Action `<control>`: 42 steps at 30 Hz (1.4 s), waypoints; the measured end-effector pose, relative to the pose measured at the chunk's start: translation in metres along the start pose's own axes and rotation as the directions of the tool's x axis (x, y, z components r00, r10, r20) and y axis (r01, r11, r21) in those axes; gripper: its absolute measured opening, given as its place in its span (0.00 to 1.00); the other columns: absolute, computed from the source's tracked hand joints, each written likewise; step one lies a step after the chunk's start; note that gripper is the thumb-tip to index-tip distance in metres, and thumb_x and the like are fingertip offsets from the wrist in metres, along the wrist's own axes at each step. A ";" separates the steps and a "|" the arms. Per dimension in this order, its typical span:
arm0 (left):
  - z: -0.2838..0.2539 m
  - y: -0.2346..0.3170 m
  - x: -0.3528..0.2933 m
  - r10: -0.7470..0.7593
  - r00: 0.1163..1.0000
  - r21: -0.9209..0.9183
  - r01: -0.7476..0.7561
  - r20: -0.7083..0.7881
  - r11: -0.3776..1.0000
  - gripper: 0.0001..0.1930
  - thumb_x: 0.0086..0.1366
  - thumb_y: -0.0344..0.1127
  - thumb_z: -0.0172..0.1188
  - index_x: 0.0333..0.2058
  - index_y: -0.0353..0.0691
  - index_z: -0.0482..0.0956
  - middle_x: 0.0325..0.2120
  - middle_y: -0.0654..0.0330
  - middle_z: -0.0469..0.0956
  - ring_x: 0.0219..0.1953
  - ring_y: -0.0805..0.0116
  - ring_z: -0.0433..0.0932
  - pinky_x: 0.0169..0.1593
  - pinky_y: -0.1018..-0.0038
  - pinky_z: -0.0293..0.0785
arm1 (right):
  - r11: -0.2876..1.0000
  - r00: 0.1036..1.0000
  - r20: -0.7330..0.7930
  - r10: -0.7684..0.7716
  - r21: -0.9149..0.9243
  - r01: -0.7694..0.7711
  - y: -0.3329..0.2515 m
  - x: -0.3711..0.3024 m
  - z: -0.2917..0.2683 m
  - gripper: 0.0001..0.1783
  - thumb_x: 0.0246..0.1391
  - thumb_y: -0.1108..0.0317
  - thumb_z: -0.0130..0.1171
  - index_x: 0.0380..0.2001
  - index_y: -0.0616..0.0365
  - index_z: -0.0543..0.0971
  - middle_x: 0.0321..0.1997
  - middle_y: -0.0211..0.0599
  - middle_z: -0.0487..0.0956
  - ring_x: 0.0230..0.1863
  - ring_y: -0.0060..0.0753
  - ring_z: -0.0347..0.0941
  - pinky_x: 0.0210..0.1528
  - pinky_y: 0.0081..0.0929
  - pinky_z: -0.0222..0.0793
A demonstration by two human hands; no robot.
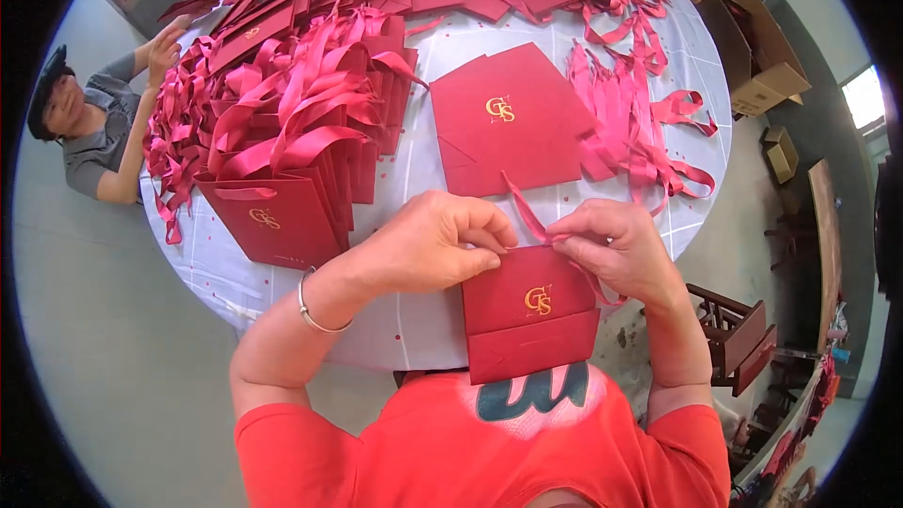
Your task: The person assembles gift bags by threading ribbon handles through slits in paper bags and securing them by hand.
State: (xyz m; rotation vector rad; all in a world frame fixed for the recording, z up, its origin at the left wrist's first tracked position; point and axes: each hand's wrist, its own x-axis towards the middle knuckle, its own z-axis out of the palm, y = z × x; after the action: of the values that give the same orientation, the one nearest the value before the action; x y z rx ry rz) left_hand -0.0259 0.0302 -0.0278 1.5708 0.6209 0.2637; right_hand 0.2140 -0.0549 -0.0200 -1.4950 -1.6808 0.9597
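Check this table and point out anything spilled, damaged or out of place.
Small red specks lie scattered across the white tablecloth, looking like stray litter. The pink ribbons on the right look somewhat untidy, their loops straying. The nearest bag shows no obvious damage.

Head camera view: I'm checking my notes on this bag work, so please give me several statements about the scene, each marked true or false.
1. The left hand and right hand are both at the top edge of a red bag. True.
2. The right thumb and finger pinch a pink ribbon. True.
3. The bracelet is on the right wrist. False: the silver bracelet is on the left wrist.
4. The tablecloth is dark green. False: the tablecloth is white.
5. The upright row of bags stands to the right of the hands. False: the upright row of bags is to their left.
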 end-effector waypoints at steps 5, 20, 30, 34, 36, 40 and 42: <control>-0.006 -0.007 0.004 -0.154 0.981 -0.077 0.163 0.119 0.984 0.10 0.64 0.26 0.55 0.43 0.32 0.78 0.31 0.61 0.81 0.32 0.77 0.79 0.34 0.78 0.74 | 0.998 0.998 0.015 -0.067 -0.009 0.068 0.012 -0.002 0.000 0.09 0.49 0.76 0.65 0.37 0.62 0.84 0.29 0.41 0.81 0.31 0.31 0.78 0.35 0.24 0.72; -0.006 0.000 0.006 -0.320 0.917 -0.154 0.361 0.236 0.920 0.09 0.71 0.29 0.46 0.43 0.36 0.73 0.21 0.67 0.74 0.16 0.82 0.71 0.20 0.82 0.61 | 0.999 0.997 -0.079 0.008 0.032 -0.006 0.019 -0.005 0.015 0.08 0.57 0.77 0.60 0.39 0.65 0.83 0.29 0.32 0.78 0.25 0.15 0.71 0.24 0.16 0.66; -0.009 -0.004 0.007 -0.347 0.887 -0.126 0.398 0.305 0.909 0.09 0.71 0.31 0.47 0.43 0.36 0.74 0.17 0.70 0.72 0.16 0.84 0.69 0.20 0.84 0.59 | 0.999 0.994 -0.106 0.011 0.039 -0.007 0.022 -0.006 0.020 0.09 0.55 0.75 0.62 0.40 0.62 0.83 0.28 0.36 0.80 0.28 0.22 0.76 0.30 0.19 0.69; -0.007 -0.002 0.006 -0.337 0.895 -0.135 0.387 0.292 0.912 0.08 0.70 0.31 0.49 0.42 0.35 0.75 0.18 0.70 0.72 0.15 0.84 0.69 0.20 0.84 0.59 | 0.999 0.996 -0.084 0.018 0.027 -0.016 0.022 -0.006 0.020 0.07 0.54 0.74 0.64 0.38 0.62 0.83 0.25 0.35 0.78 0.26 0.22 0.74 0.29 0.20 0.68; -0.005 -0.002 0.006 -0.293 0.915 -0.116 0.334 0.276 0.935 0.07 0.69 0.30 0.51 0.40 0.35 0.76 0.18 0.70 0.72 0.15 0.84 0.68 0.20 0.83 0.60 | 1.000 0.995 -0.098 0.017 0.016 -0.015 0.022 -0.007 0.020 0.07 0.53 0.74 0.64 0.37 0.62 0.83 0.26 0.35 0.78 0.27 0.22 0.74 0.29 0.20 0.68; -0.004 -0.007 0.008 -0.314 0.914 -0.159 0.360 0.257 0.919 0.06 0.68 0.30 0.53 0.39 0.35 0.77 0.19 0.70 0.73 0.15 0.84 0.68 0.20 0.83 0.61 | 0.983 0.953 -0.244 -0.180 -0.072 0.168 0.023 -0.007 0.020 0.06 0.51 0.76 0.66 0.34 0.62 0.82 0.28 0.35 0.78 0.28 0.25 0.75 0.29 0.21 0.69; -0.004 -0.008 0.008 -0.345 0.908 -0.106 0.378 0.239 0.920 0.07 0.69 0.31 0.52 0.40 0.34 0.77 0.19 0.69 0.74 0.14 0.83 0.69 0.20 0.83 0.61 | 0.974 0.940 -0.259 -0.221 -0.115 0.197 0.017 -0.009 0.020 0.06 0.49 0.77 0.66 0.32 0.62 0.81 0.29 0.37 0.78 0.28 0.27 0.75 0.29 0.22 0.69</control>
State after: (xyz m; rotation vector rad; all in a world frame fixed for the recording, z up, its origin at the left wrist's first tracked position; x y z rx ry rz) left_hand -0.0234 0.0378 -0.0367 1.2874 0.6915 -0.1382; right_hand 0.2057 -0.0641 -0.0452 -1.3972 -1.6565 0.5478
